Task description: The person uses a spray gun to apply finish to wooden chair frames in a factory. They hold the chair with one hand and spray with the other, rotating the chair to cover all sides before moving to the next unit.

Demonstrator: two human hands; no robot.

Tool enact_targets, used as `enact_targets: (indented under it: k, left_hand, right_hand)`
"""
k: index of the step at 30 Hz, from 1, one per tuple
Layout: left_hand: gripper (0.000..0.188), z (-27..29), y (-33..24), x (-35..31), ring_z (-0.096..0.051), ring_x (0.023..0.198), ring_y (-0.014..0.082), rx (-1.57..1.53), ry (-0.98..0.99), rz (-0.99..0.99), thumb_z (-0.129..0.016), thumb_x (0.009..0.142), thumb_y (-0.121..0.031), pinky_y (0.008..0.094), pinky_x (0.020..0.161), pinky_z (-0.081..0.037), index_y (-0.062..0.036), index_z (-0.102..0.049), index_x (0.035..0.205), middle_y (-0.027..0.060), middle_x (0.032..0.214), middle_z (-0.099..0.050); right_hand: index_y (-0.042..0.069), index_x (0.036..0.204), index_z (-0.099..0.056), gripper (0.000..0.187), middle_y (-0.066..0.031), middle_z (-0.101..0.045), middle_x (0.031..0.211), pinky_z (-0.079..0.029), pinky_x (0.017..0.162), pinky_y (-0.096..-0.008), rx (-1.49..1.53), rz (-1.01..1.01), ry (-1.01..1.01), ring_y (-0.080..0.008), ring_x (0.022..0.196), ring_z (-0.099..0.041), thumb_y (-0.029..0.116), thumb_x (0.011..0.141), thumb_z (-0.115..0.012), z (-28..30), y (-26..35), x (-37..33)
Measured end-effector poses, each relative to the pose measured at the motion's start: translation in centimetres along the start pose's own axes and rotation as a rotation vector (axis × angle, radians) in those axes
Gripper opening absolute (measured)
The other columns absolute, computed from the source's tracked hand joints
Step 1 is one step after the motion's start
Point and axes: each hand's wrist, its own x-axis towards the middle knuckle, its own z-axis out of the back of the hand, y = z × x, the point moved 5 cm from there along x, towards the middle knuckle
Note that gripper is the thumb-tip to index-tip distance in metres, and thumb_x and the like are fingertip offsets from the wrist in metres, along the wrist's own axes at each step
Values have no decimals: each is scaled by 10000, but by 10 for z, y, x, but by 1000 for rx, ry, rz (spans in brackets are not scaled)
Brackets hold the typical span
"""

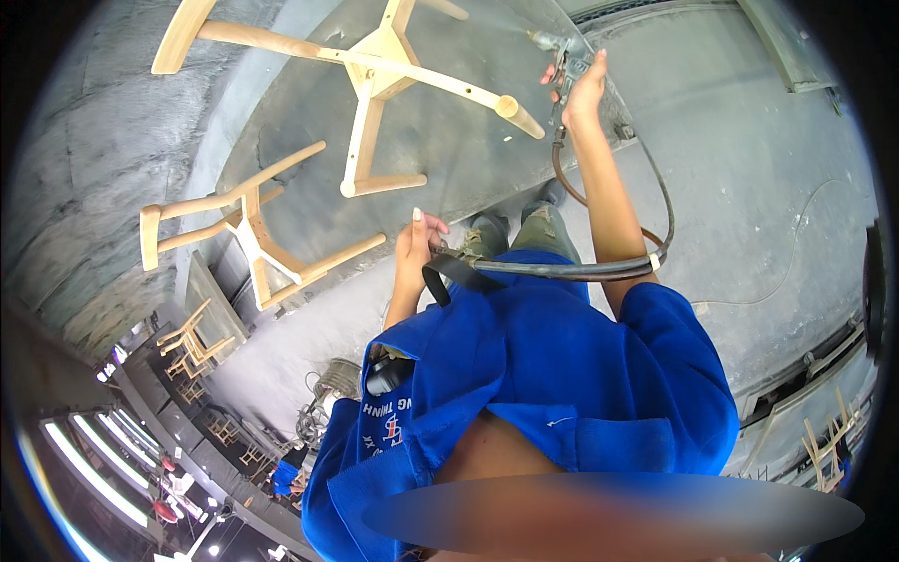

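Note:
My right hand (584,92) is wrapped round a metal spray gun (567,58), raised at the far right of the hanging chair frame. A faint mist leaves its nozzle toward the upper left. From the gun's handle a brown hose (560,164) loops down past my forearm. Hoses (562,272) run across my waist toward my left hand (415,248), whose fingers are curled beside their end, partly hiding it. A pale wooden chair frame (384,58) hangs in front of me, its legs spread outward. Left of it hangs a second wooden frame (251,229).
More wooden frames (192,347) hang in a row at the lower left. A grey, stained panel (281,140) stands behind the frames. A thin line (805,234) lies on the grey floor at right. Another person in blue (286,476) is at lower left, beyond a coiled hose (337,379).

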Motion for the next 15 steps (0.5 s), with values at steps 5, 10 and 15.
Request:
enact_targets:
  k: [5,10,15]
  left_hand:
    - [689,27,2,-6,-357,506,65,35,-134,25,-300,1074,-567,268,504,-262,-8,-641,860,-35,544,-430]
    - [652,11,13,-9,-384,511,73,8,8,42,-336,1073,-540,275,512,-294,-18,-647,835,-38,554,-433]
    - [618,-41,12,-4,-434,567,82,5,247,140,-384,1062,-528,266,548,-340,-34,-656,809,-36,587,-455]
  right_hand:
    - [23,970,-634,720,-77,-635,659,-361,408,-296,-43,-53,-265,-199,523,-629,655,1013,-291,34,-55,6]
    - [27,968,-638,696,-69,-633,660,-362,408,-287,-191,-108,-262,-184,526,-630,644,1017,-318,88,-47,-33]
    - [18,1101,-609,765,-83,-632,716,-349,413,-265,-119,-117,-98,-182,625,-634,674,1006,-228,130,10,-130]
